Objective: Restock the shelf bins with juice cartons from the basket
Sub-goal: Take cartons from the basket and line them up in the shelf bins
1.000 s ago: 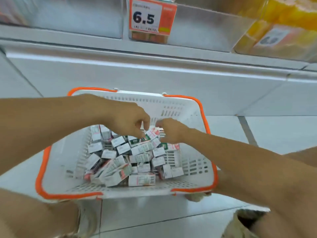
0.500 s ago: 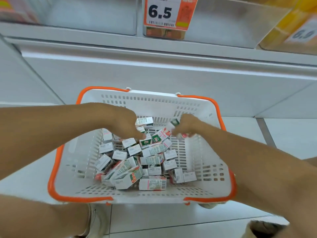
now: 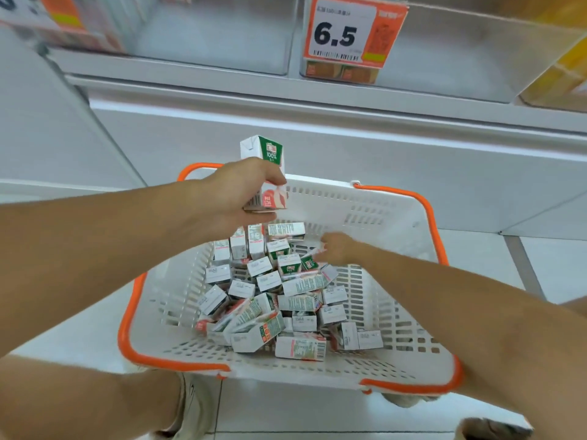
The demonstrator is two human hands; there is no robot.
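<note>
Above the basket [image 3: 397,211], left hand [image 3: 236,193] has lifted a carton [image 3: 265,155] clear, gripped tight; right hand [image 3: 336,250] pinches another carton [image 3: 319,247] in the pile, next for the bins.

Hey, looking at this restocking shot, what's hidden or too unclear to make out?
All in the head view:
- Right hand: motion-blurred among the cartons in the basket; whether it grips one cannot be told.
- Held carton: its middle is covered by the left hand.
- Price tag: the small print above 6.5 is too small to read.
- Shelf bins: cut off by the top edge, so their stock is unseen.
</note>
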